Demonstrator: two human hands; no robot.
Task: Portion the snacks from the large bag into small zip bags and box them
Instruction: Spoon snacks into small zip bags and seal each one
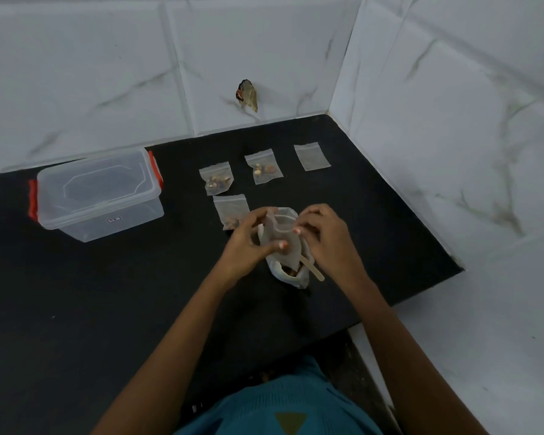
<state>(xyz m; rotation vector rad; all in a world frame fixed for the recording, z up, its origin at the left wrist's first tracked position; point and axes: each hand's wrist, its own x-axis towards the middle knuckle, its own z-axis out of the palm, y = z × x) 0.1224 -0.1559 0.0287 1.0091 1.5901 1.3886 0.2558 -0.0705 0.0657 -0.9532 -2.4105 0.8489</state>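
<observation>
On the black counter, the lidded clear box sat left. The large bag lay centre. Above it, the left hand and right hand both pinched the small zip bag, its length running away from the person and its mouth facing the wall. A wooden stick slanted down-right beneath the right hand.

Left hand and right hand pinching open a small zip bag over the large snack bag, wooden stick beside, three filled zip bags, lidded plastic box left, black counter
</observation>
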